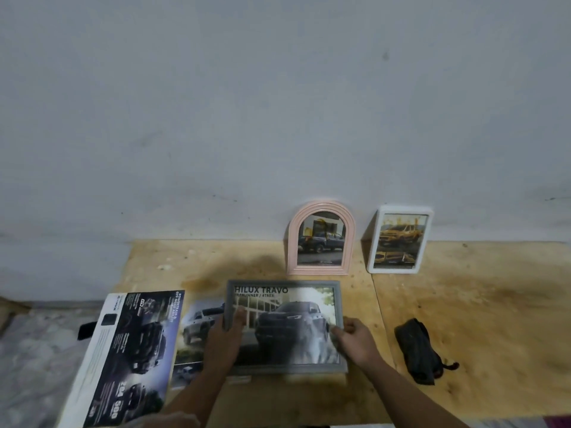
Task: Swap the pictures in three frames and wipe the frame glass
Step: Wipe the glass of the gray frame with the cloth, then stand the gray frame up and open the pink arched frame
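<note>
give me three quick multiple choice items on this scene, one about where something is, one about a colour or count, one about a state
1. Where does the dark cloth lie?
A. on the table right of the grey frame
B. inside the pink frame
C. on the brochure

2. How many frames stand against the wall?
A. one
B. two
C. four

3. What is the state of the grey frame?
A. standing untouched at the wall
B. held at both side edges
C. face down under the cloth

Key:
1. A, the cloth sits on bare wood at the right.
2. B, the pink arched frame and white frame lean there.
3. B, the left hand and right hand grip its sides.
</note>
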`<action>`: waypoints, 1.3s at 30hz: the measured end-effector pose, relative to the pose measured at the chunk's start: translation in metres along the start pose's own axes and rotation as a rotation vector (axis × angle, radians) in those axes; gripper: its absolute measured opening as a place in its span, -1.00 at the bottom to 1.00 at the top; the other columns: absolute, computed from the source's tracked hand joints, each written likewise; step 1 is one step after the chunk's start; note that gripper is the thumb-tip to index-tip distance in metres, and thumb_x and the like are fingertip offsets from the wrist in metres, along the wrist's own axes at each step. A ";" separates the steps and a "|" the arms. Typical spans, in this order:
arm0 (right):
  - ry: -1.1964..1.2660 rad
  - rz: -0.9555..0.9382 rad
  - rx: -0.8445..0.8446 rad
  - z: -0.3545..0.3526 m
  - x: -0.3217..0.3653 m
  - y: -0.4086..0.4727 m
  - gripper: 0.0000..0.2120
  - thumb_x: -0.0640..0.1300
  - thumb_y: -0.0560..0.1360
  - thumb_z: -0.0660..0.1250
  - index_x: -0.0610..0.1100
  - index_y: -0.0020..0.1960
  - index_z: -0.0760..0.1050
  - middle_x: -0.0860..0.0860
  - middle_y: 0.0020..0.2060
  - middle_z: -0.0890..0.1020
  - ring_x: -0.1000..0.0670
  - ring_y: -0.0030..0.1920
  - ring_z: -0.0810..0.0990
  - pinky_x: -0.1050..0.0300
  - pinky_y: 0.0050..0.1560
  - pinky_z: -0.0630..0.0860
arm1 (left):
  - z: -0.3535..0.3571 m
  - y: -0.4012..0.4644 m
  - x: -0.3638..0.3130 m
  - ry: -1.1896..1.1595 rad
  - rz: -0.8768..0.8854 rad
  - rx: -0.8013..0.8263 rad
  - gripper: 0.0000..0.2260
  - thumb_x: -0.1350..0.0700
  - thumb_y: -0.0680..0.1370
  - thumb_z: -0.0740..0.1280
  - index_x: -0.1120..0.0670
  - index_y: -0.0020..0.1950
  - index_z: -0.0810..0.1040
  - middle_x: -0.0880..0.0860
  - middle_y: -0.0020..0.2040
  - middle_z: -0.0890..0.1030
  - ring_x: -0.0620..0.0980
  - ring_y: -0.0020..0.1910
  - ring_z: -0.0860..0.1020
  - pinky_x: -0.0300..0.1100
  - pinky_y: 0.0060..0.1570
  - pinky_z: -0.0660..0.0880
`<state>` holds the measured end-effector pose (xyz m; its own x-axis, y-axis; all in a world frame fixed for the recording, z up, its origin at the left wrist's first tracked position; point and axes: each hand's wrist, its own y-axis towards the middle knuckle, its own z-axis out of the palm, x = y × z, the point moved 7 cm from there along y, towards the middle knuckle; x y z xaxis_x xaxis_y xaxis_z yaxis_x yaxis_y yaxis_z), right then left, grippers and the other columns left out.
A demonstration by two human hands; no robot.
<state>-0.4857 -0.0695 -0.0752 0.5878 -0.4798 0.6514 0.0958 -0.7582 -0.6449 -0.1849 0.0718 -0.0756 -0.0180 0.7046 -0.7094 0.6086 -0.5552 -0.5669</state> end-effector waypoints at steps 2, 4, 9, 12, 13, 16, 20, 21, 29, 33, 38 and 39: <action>0.005 -0.047 0.022 0.019 0.018 0.007 -0.56 0.04 0.50 0.49 -0.12 0.27 0.47 -0.10 -0.06 0.69 -0.17 -0.09 0.70 -0.24 0.01 0.66 | -0.029 -0.006 -0.027 0.028 0.053 -0.057 -0.27 -0.55 0.50 0.08 0.04 0.26 0.53 0.09 0.06 0.63 0.10 0.01 0.61 0.05 0.15 0.55; 0.025 -0.095 0.034 0.035 0.050 0.003 -0.64 0.03 0.51 0.48 -0.07 0.21 0.48 -0.11 -0.08 0.70 -0.20 -0.10 0.71 -0.28 -0.04 0.65 | -0.052 0.004 -0.044 0.014 0.094 -0.083 -0.37 -0.57 0.49 0.05 -0.06 0.07 0.49 0.00 -0.05 0.61 0.07 -0.03 0.60 0.01 0.07 0.54; 0.078 -0.152 0.025 0.066 0.124 0.000 -0.68 -0.07 0.54 0.46 -0.09 0.23 0.47 -0.11 -0.01 0.68 -0.14 -0.10 0.72 -0.25 -0.05 0.67 | -0.105 0.044 -0.083 -0.020 0.167 -0.185 -0.44 -0.45 0.57 0.10 0.00 0.20 0.46 0.07 0.08 0.58 0.11 0.03 0.55 0.11 0.19 0.51; 0.092 -0.187 0.024 0.081 0.165 0.003 -0.63 -0.14 0.56 0.44 -0.18 0.32 0.46 -0.08 -0.06 0.67 -0.13 -0.12 0.70 -0.15 -0.03 0.68 | -0.124 0.069 -0.099 -0.054 0.195 -0.183 -0.29 -0.49 0.54 0.07 0.10 0.26 0.51 0.14 0.10 0.61 0.15 0.04 0.60 0.14 0.18 0.55; 0.084 -0.194 0.028 0.086 0.175 0.007 -0.61 -0.15 0.58 0.42 -0.20 0.36 0.44 -0.07 -0.04 0.66 -0.10 -0.09 0.68 -0.09 -0.05 0.66 | -0.129 0.077 -0.102 -0.062 0.199 -0.170 -0.26 -0.51 0.52 0.06 0.12 0.25 0.51 0.15 0.08 0.62 0.16 0.04 0.61 0.12 0.16 0.55; 0.050 -0.228 0.031 0.096 0.201 0.020 -0.42 -0.06 0.59 0.41 -0.20 0.51 0.31 -0.14 0.20 0.61 -0.01 -0.06 0.57 0.20 -0.24 0.52 | -0.138 0.104 -0.105 -0.092 0.185 -0.133 -0.12 -0.62 0.44 0.04 0.10 0.32 0.49 0.15 0.17 0.61 0.17 0.12 0.60 0.16 0.23 0.52; 0.037 -0.233 0.044 0.109 0.216 0.040 -0.36 -0.03 0.61 0.38 -0.20 0.58 0.22 -0.18 0.41 0.48 0.05 -0.06 0.50 0.34 -0.26 0.44 | -0.134 0.120 -0.120 -0.146 0.172 -0.032 -0.46 -0.43 0.60 0.11 0.01 0.16 0.51 0.06 0.06 0.59 0.09 0.08 0.59 -0.02 0.19 0.42; 0.034 -0.238 0.044 0.110 0.218 0.046 -0.37 -0.03 0.61 0.37 -0.21 0.58 0.23 -0.18 0.40 0.48 0.06 -0.06 0.50 0.33 -0.18 0.46 | -0.133 0.126 -0.124 -0.161 0.170 -0.021 -0.58 -0.36 0.63 0.13 -0.03 0.05 0.49 0.03 -0.02 0.57 0.05 0.00 0.57 -0.06 0.14 0.39; 0.097 -0.184 0.081 0.122 0.226 0.070 -0.53 -0.03 0.57 0.42 -0.13 0.42 0.42 -0.10 0.27 0.61 -0.05 0.11 0.62 -0.07 0.18 0.60 | -0.125 0.177 -0.110 -0.346 0.135 0.014 -0.12 -0.63 0.29 0.27 0.05 0.28 0.46 0.09 0.14 0.64 0.12 0.12 0.65 0.18 0.24 0.56; 0.086 -0.205 0.081 0.128 0.221 0.076 -0.55 -0.05 0.55 0.44 -0.14 0.38 0.44 -0.05 0.20 0.64 0.02 0.06 0.64 0.10 0.02 0.60 | -0.120 0.176 -0.111 -0.342 0.203 0.005 -0.36 -0.42 0.47 0.28 0.05 0.31 0.48 0.04 0.17 0.63 0.08 0.18 0.62 0.03 0.21 0.53; 0.004 -0.256 0.060 0.129 0.207 0.087 -0.29 0.09 0.48 0.45 -0.13 0.54 0.33 -0.05 0.41 0.53 -0.09 0.35 0.53 -0.11 0.40 0.47 | -0.118 0.173 -0.100 -0.277 0.153 -0.094 -0.24 -0.41 0.49 0.30 0.10 0.49 0.42 0.17 0.39 0.53 0.23 0.38 0.51 0.08 0.27 0.48; 0.001 -0.260 0.047 0.125 0.207 0.084 -0.30 0.08 0.51 0.45 -0.12 0.56 0.31 -0.04 0.43 0.50 -0.08 0.39 0.49 -0.07 0.41 0.45 | -0.118 0.171 -0.095 -0.210 0.122 -0.164 -0.22 -0.39 0.52 0.31 0.11 0.55 0.35 0.22 0.48 0.43 0.28 0.45 0.43 0.16 0.35 0.44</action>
<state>-0.2554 -0.1765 -0.0447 0.5380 -0.2714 0.7980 0.2810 -0.8348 -0.4734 0.0143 -0.0378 -0.0554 -0.0904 0.5204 -0.8491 0.7361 -0.5393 -0.4089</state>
